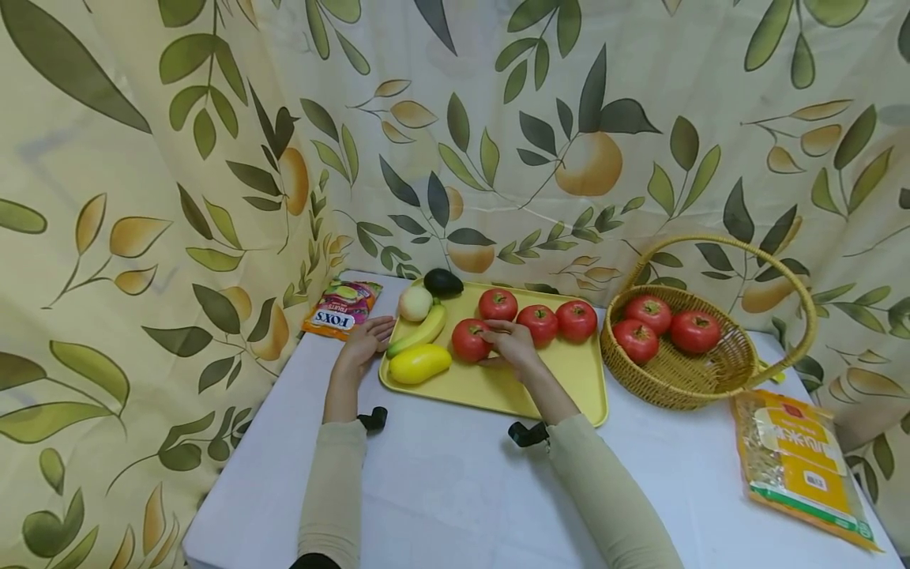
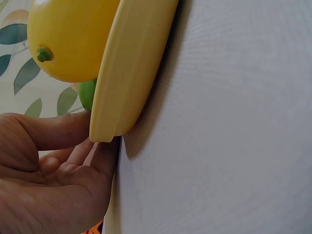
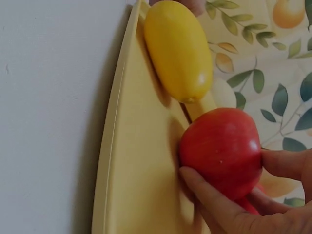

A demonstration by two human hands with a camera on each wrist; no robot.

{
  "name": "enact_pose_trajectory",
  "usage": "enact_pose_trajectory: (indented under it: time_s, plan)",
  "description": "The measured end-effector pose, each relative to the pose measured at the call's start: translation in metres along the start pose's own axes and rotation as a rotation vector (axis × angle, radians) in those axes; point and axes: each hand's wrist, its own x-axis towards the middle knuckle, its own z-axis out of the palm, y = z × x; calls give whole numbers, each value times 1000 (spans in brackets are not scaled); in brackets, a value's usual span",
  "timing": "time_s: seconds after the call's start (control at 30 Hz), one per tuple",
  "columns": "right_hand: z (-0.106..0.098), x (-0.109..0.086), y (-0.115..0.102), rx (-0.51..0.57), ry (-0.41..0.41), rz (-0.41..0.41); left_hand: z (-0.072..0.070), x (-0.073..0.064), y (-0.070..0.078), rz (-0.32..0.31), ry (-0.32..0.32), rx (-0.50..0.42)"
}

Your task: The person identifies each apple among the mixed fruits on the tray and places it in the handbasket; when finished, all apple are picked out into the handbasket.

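Observation:
My right hand (image 1: 513,346) grips a red tomato (image 1: 471,341) over the yellow tray (image 1: 490,395). In the right wrist view the thumb and fingers press opposite sides of this tomato (image 3: 222,148). Several tomatoes (image 1: 577,321) are on the tray, the others behind and right of the held one. My left hand (image 1: 364,345) holds the tray's left edge, its thumb at the rim (image 2: 108,97) and its other fingers lower, partly hidden. Near it on the tray are a yellow mango-like fruit (image 1: 419,363), a banana (image 1: 421,330), a pale round fruit (image 1: 415,303) and a dark avocado-like fruit (image 1: 443,281).
Right of the tray stands a wicker basket (image 1: 664,387) with a tall handle and three tomatoes (image 1: 694,331) inside. An orange-yellow food bag (image 1: 803,466) lies at the table's right side. A Fox's candy bag (image 1: 343,308) is behind my left hand. Patterned cloth (image 1: 498,158) hangs behind the table.

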Motion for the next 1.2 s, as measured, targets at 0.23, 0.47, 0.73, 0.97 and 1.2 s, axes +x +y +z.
enact_pose_trajectory:
  time_s: [0.23, 0.47, 0.73, 0.97, 1.2]
  plan:
    - [-4, -10, -12, -21, -30, -24, 0, 1, 0, 9, -2, 0]
    - [-13, -17, -24, -58, -15, -36, 0, 0, 1, 3, 4, 5]
    - [-23, -22, -35, -58, -19, -46, 1, 0, 2, -20, 10, 18]
    - [-35, -27, -44, -68, -4, -33, 1, 0, 2, -30, 19, 24]
    - [-49, -32, -51, -75, -18, -52, 0, 1, 1, -22, 10, 27]
